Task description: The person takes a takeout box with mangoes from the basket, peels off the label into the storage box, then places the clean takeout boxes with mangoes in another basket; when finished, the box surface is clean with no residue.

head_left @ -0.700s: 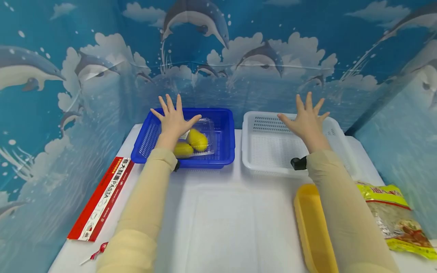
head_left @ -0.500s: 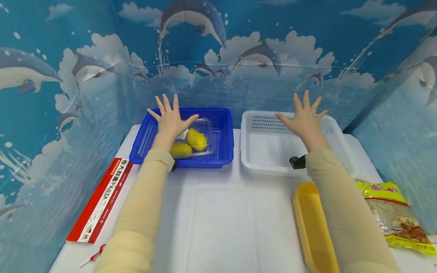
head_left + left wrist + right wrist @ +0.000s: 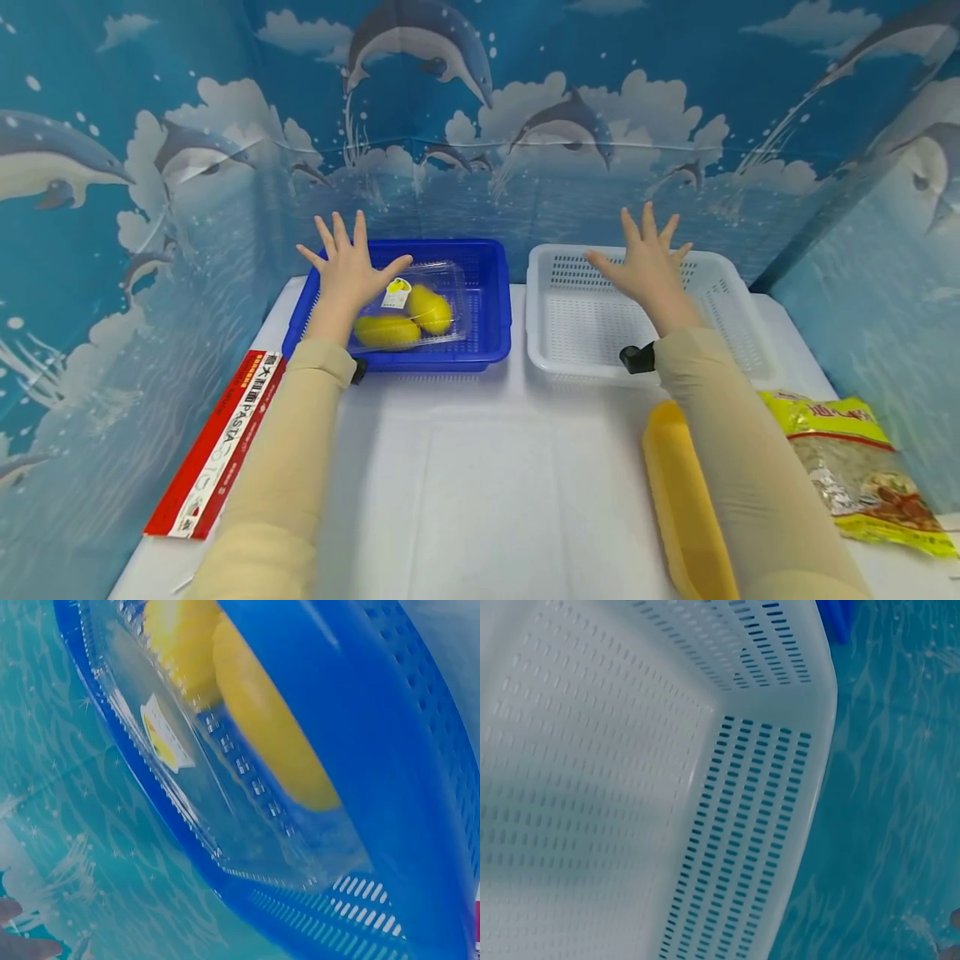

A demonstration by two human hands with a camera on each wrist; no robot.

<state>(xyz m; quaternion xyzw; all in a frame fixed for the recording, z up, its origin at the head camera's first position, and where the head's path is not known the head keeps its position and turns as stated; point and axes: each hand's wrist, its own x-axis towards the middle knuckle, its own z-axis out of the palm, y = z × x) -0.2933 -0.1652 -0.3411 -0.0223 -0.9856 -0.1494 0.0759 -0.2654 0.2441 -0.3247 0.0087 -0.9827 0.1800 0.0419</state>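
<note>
My left hand (image 3: pixel 347 271) hovers with spread, straight fingers over the left part of a blue basket (image 3: pixel 495 300). Inside that basket lies a clear plastic box (image 3: pixel 225 802) with a label (image 3: pixel 165 735) on its lid. It contains two yellow fruits, one rounder (image 3: pixel 431 310) and one longer (image 3: pixel 387 332). Over the white basket (image 3: pixel 534 317) is my right hand (image 3: pixel 647 267), its fingers likewise fanned out and holding nothing. No contents show inside the white basket. Only a few fingertips enter each wrist view, at a lower corner.
At the left lies a red pasta packet (image 3: pixel 217 446); a thin white stick (image 3: pixel 182 586) pokes out by my left sleeve. A yellow tray (image 3: pixel 678 500) sits partly behind my right forearm, with a yellow-topped food bag (image 3: pixel 855 475) beyond. A dolphin-print curtain (image 3: pixel 480 192) surrounds the table.
Both hands have drifted left, still spread, uncovering the box's label and more of the longer fruit. My left sleeve now hides the red lollipop head. The whole view has shifted slightly.
</note>
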